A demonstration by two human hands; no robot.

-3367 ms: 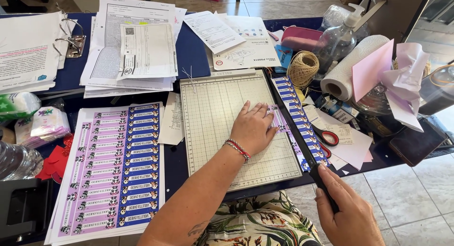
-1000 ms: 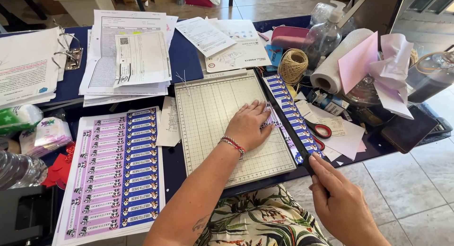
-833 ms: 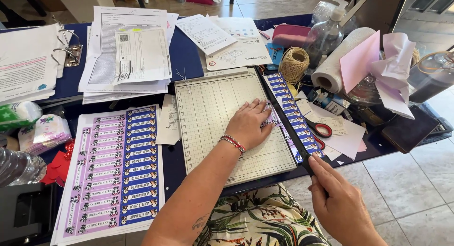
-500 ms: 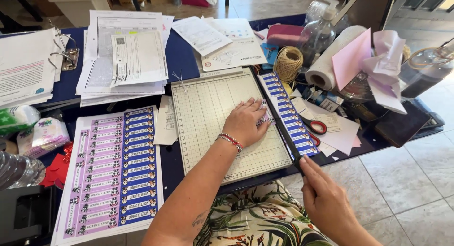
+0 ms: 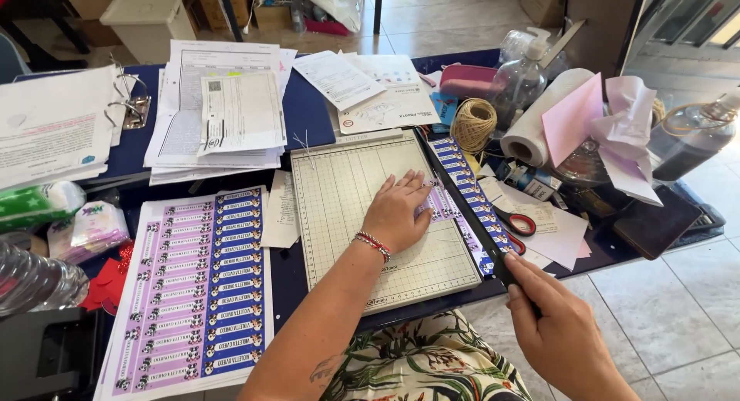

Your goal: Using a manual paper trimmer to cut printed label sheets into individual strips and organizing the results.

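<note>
Under the left hand, flat on the gridded paper trimmer, lies the strip of blue and purple labels, and that's where all the action is. Fingers spread, palm down, she's pinning the label sheet to the board just short of the cutting edge. The strip's long axis runs away from her, from the near right corner of the board up toward the ball of twine, and the black blade arm lies along that same line, just to the right of her fingertips.

Down at the near end, the right hand has the blade arm's handle, fingers curled around it with the thumb on top. So the right hand is on the blade, the left is nearer the labels, and the strip sits between the two.

Counting now: one trimmer, one blade arm, one strip at the edge. Well off to the left of her left forearm, one full sheet of labels lies uncut on the blue table. Beyond the blade, red-handled scissors, one pair, rest on loose papers, and one paper towel roll stands behind them.
</note>
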